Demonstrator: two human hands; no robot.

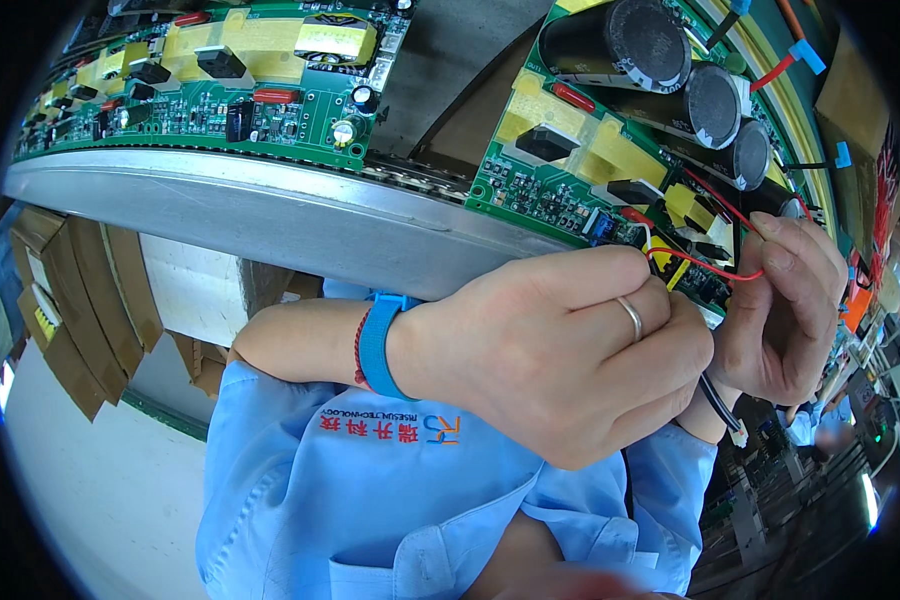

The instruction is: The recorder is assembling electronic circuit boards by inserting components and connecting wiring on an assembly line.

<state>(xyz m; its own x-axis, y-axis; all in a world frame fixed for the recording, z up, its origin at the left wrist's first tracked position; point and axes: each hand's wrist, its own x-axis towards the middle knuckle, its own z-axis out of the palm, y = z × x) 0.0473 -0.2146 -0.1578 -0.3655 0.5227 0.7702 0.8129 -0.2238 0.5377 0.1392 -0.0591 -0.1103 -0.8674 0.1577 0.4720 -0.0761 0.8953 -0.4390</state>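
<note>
My left hand, with a ring and a blue wristband, is closed at the near edge of the right-hand circuit board. A black cable runs out from under its fingers and ends in a small pale plug. What its fingertips grip is partly hidden. My right hand pinches a thin red wire between thumb and forefinger. This wire curves back toward my left fingertips. Large black capacitors, yellow-taped parts and a small blue component stand on the board close to my hands.
Another green circuit board lies at the upper left. A metal rail runs along the near side of the boards. Cardboard is at the left. Wires with blue ends stick out at the upper right, and red wires hang farther right.
</note>
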